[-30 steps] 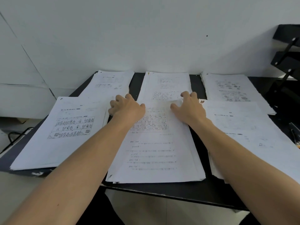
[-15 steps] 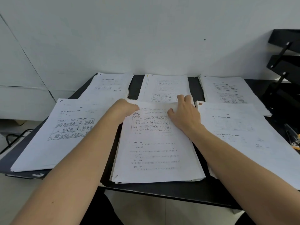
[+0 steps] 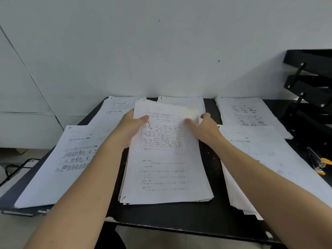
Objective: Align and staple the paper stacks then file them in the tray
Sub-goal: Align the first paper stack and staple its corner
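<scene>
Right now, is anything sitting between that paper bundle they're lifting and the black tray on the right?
Yes. Two paper stacks and a stapler lie between the lifted bundle and the tray.

centre paper stack [image 3: 167,169] on desk [image 3: 179,218], stacks either side and behind, tray rack [image 3: 309,90] far right

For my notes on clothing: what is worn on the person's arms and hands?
Nothing is worn as far as the view shows: both forearms are bare, with no sleeves in view. The left hand and right hand have no gloves, rings or watch visible.
</scene>
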`<state>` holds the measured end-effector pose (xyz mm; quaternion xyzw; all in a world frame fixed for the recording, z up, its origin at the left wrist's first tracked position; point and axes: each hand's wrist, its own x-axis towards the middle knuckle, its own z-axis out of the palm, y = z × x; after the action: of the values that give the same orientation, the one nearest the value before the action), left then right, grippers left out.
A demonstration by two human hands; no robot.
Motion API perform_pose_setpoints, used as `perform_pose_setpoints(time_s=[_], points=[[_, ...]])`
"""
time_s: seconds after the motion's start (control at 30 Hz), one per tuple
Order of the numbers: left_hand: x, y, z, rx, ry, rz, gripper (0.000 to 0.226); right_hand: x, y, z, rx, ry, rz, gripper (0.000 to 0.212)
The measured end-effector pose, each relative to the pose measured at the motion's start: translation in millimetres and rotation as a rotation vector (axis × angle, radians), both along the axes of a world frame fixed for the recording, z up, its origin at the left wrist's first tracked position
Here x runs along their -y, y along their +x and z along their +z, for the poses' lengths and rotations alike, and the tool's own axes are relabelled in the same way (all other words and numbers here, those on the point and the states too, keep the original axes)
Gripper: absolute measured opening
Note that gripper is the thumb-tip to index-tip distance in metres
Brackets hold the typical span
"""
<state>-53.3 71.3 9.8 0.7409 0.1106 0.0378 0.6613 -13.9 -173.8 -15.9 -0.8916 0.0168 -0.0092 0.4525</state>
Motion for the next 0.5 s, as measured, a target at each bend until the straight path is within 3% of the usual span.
perform_pose_setpoints(time_s=[0.13, 0.23, 0.37, 0.5], points=[[-4, 6, 19, 0.072, -0.128, -0.024, 0.031, 12, 6, 15, -0.210, 0.483, 0.113, 0.074], [0, 7, 40, 0.175, -0.209, -0.043, 0.030, 18, -2, 27, -0.279, 0.769, 0.369, 0.045], [10, 1, 75, 0.347, -0.273, -0.082, 0.025, 19, -9, 55, -0.062, 0.912, 0.433, 0.027], [16, -10, 97, 0.423, -0.203, -0.189, 0.030, 21, -8, 82, 0.191, 0.848, 0.433, 0.020]])
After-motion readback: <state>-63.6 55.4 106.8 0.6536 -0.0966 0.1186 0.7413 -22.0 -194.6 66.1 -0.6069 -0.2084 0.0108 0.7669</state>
